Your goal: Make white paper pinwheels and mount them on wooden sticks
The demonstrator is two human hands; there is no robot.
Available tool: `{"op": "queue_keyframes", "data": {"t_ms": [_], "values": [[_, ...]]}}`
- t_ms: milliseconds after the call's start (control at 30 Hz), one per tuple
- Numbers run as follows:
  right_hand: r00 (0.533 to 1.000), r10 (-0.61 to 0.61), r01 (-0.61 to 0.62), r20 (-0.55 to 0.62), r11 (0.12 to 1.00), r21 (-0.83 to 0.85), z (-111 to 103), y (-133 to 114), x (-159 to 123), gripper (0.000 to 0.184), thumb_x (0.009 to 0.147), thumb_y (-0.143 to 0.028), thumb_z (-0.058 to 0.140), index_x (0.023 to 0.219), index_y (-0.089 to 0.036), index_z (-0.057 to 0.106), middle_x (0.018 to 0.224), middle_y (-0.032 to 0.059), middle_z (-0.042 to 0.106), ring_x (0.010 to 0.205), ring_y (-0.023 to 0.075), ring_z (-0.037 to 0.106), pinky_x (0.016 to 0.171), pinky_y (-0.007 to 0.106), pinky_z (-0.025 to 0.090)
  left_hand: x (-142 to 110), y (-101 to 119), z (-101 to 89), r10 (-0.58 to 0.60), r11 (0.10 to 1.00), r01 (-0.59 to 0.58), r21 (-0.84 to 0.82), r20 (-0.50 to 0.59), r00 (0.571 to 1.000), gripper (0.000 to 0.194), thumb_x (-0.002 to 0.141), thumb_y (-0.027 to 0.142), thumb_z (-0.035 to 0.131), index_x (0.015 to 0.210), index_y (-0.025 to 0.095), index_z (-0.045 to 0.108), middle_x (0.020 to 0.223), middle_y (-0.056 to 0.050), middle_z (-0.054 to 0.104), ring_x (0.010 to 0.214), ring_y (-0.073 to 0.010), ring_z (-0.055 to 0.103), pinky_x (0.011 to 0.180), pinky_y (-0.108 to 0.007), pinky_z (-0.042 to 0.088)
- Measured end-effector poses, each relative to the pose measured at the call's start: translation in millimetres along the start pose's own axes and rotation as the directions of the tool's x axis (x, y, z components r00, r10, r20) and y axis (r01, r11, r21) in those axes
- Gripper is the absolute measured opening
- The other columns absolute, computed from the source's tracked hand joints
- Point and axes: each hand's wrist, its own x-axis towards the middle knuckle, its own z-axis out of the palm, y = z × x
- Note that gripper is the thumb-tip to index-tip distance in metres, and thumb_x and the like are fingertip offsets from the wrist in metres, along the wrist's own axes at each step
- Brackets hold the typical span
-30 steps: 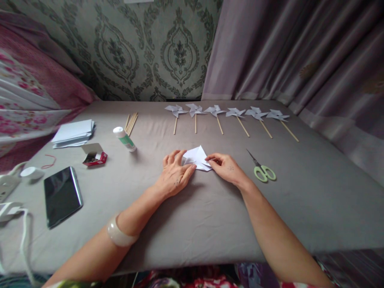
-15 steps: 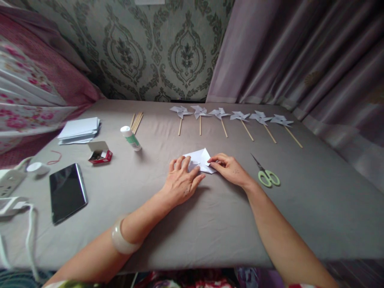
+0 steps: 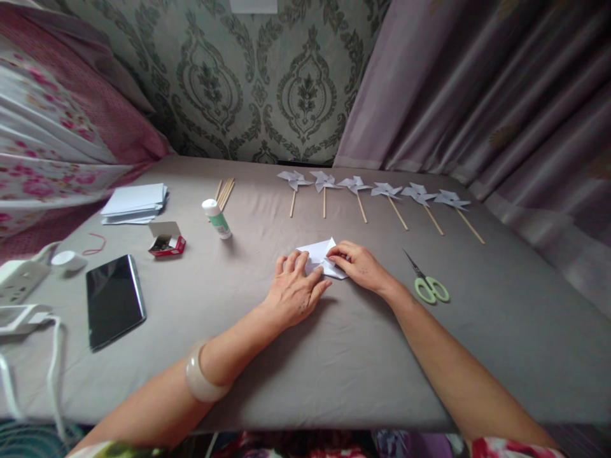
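Note:
A small white sheet of paper (image 3: 314, 250) with cut flaps lies on the table in front of me. My left hand (image 3: 296, 287) rests across its near left part with the fingers spread, pressing it down. At the right side of the paper, my right hand (image 3: 359, 264) pinches a flap between thumb and fingertips and bends it towards the middle. The fingers hide part of the sheet. Right of my right hand lie scissors (image 3: 426, 280) with green handles, their blades pointing away from me.
Several paper pinwheels (image 3: 354, 184) on sticks form a row at the back. To the left are a glue stick (image 3: 217, 219), loose wooden sticks (image 3: 226, 193), a paper stack (image 3: 134, 203), a small red box (image 3: 167, 244), a phone (image 3: 115, 301) and a power strip (image 3: 21, 280).
My right hand has carried the pinched flap slightly inward over the paper. My left hand holds its place on the sheet. The whole view has shifted a little.

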Motion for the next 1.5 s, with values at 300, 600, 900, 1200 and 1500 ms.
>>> {"op": "queue_keyframes", "data": {"t_ms": [300,600,900,1200,1500], "values": [[1.0,-0.021,0.021,-0.009,1.0,-0.023,7,5,8,0.009,0.083,-0.015,0.057,0.083,-0.016,0.067,0.081,0.003,0.066,0.072,0.0129,0.056,0.072,0.025,0.041,0,-2,3.9,0.022,0.998,-0.02,0.054,-0.021,1.0,0.048,0.095,0.05,0.028,0.122,0.027,0.059,0.132,-0.014,0.047,0.128,-0.0332,0.036,0.101,-0.051,0.027],[1.0,0.011,-0.01,0.019,0.999,-0.045,9,8,11,0.01,0.082,-0.015,0.057,0.083,-0.016,0.067,0.081,0.003,0.066,0.071,0.0126,0.056,0.071,0.024,0.04,0,-1,2.1,0.018,0.998,-0.018,0.056,-0.006,1.0,0.048,0.095,0.05,0.027,0.123,0.026,0.058,0.133,-0.014,0.047,0.128,-0.0332,0.036,0.101,-0.051,0.028],[0.998,0.063,-0.061,0.019,0.995,-0.075,10,4,12,0.01,0.08,-0.016,0.059,0.082,-0.015,0.068,0.077,0.0031,0.065,0.068,0.0129,0.055,0.07,0.025,0.04,0,-2,3.8,0.031,0.997,-0.029,0.072,-0.018,0.999,0.048,0.095,0.049,0.026,0.123,0.026,0.058,0.132,-0.014,0.047,0.128,-0.0325,0.036,0.101,-0.051,0.027],[0.999,0.047,-0.045,0.027,0.995,-0.09,10,3,13,0.01,0.079,-0.016,0.058,0.079,-0.015,0.068,0.076,0.0028,0.064,0.066,0.0126,0.053,0.069,0.025,0.04,0,-1,2.5,0.035,0.997,-0.034,0.071,-0.014,0.999,0.048,0.095,0.05,0.027,0.122,0.026,0.059,0.132,-0.015,0.048,0.128,-0.0328,0.037,0.101,-0.05,0.028],[0.996,0.006,0.007,0.09,0.989,-0.148,8,1,18,0.015,0.081,-0.014,0.054,0.077,-0.016,0.069,0.076,0.0031,0.064,0.067,0.0125,0.053,0.068,0.024,0.038,0,-3,3.2,0.037,0.997,-0.035,0.067,-0.026,0.999,0.049,0.095,0.049,0.027,0.121,0.025,0.06,0.132,-0.016,0.048,0.128,-0.0335,0.037,0.101,-0.051,0.028]]}}
